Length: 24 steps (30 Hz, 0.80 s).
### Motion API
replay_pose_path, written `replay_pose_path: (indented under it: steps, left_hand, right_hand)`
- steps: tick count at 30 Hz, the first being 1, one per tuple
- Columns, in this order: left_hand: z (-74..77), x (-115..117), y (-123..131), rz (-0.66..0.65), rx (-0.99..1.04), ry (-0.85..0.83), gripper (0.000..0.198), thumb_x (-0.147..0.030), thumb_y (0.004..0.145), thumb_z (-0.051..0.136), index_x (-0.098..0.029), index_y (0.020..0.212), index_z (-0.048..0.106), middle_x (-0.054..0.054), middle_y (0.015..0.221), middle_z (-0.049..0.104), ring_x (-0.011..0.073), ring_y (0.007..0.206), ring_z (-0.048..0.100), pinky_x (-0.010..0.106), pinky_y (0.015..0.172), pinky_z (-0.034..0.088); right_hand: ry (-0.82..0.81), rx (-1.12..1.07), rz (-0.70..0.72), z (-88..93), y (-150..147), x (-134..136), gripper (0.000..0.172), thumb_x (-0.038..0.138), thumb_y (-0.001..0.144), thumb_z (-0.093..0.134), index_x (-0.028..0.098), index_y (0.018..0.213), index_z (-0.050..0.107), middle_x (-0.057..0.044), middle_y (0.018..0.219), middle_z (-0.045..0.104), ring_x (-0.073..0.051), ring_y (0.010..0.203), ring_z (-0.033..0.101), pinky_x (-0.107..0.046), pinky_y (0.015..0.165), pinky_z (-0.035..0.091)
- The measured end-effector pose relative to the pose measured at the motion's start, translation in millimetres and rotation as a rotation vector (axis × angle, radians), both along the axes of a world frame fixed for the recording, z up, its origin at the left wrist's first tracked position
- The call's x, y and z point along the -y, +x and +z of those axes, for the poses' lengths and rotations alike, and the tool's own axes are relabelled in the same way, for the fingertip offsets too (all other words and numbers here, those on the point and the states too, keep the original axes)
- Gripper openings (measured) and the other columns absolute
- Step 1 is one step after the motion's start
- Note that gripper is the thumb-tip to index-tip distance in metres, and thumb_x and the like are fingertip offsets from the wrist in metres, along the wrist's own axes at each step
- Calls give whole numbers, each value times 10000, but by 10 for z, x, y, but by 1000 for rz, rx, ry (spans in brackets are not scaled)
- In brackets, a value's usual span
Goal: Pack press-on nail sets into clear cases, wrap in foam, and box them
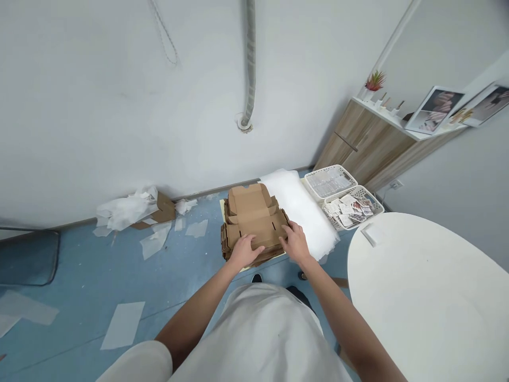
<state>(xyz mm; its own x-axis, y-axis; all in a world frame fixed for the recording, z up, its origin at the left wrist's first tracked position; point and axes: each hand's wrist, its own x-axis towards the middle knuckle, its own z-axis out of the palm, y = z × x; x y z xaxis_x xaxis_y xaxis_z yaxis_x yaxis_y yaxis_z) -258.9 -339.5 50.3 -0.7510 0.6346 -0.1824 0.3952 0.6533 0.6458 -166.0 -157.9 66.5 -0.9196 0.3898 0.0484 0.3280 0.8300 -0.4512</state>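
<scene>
A brown cardboard box (pixel 252 212), unfolded with its flaps spread, lies on top of a stack of flattened boxes (pixel 225 239) low in front of me. My left hand (pixel 244 252) is at its near left corner, fingers bent against the cardboard and thumb toward the middle. At the near right corner, my right hand (pixel 296 243) has its fingers curled around the side flap, its thumb on the inner side. Two dark slots show in the board between the hands. The undersides of my fingertips are hidden.
White foam sheets (pixel 308 212) lie right of the stack. Beyond them are two white baskets, one with clear packets (pixel 330 180), one with printed cards (pixel 350 209). A round white table (pixel 429 297) stands at right. Left, an opened carton (pixel 163 209) and paper scraps (pixel 123 323) lie on the blue floor.
</scene>
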Motion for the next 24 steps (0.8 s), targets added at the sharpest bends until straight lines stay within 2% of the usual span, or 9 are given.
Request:
replay_pose_path:
  steps: [7,9,11,14,19,24]
  left_hand:
    - [-4,61,-17,5,29,-18,551,-471,644,621,-139,1075,539,109,1051,599,243,971,559,324,825,425]
    - [11,56,-37,-23,14,-33,514,-447,665,610,-137,1070,545,109,1046,601,242,981,554,318,817,426]
    - [18,54,-54,-51,0,-35,450,-410,707,579,-136,1063,551,107,1027,605,232,969,560,306,805,429]
    - [18,67,-66,-82,-31,-27,428,-422,738,547,-137,1057,559,103,1005,599,226,943,566,302,799,428]
    - [5,99,-54,-178,-118,0,418,-443,778,501,-138,1056,561,99,989,565,213,905,558,306,781,432]
    - [-6,67,-66,-340,-283,-48,342,-342,891,312,-148,900,594,81,870,576,189,846,555,317,793,416]
  right_hand:
    - [271,281,22,137,-184,133,236,281,758,509,177,951,596,-128,1050,529,-272,1006,425,-416,833,306]
    - [287,326,7,176,-211,108,209,283,761,499,171,893,617,-125,1037,555,-272,995,441,-423,826,300]
    - [236,318,-27,216,-237,59,223,291,771,480,186,902,626,-109,1048,572,-267,991,463,-422,819,309]
    - [80,180,-74,266,-257,-21,288,309,773,470,203,999,614,-88,1080,575,-236,983,502,-386,825,349]
    - [-228,-71,-143,295,-210,-74,376,334,757,481,161,1073,592,-85,1025,581,-154,759,571,-313,771,442]
    - [-353,-145,-187,279,-117,-54,425,342,746,495,165,1129,548,-88,1033,559,-155,764,569,-323,751,469]
